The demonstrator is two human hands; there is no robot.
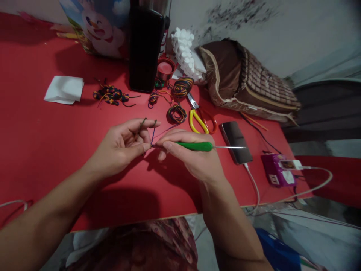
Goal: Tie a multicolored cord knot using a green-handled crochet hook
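Note:
A crochet hook with a green handle (194, 146) lies in my right hand (191, 154), gripped between thumb and fingers. Its thin metal shaft sticks out to the right, while the working tip meets my left fingertips. My left hand (121, 145) pinches a small bit of dark yarn work there, mostly covered by the thumb. From it, yarn (153, 132) runs up around the stretched index finger. Beyond my hands rest a multicoloured yarn ball (182, 86), a looser yarn coil (176, 113) and a small yarn bundle (153, 98). Scissors (199, 119) with yellow and red handles lie beside them.
Finished-looking knotted yarn pieces (111, 94) and a folded white paper (64, 89) lie at the left on the red table (25, 124). A black phone (146, 51) stands upright behind. At right are a charging phone (236, 142), a purple box (278, 169) and a brown cushion (248, 79).

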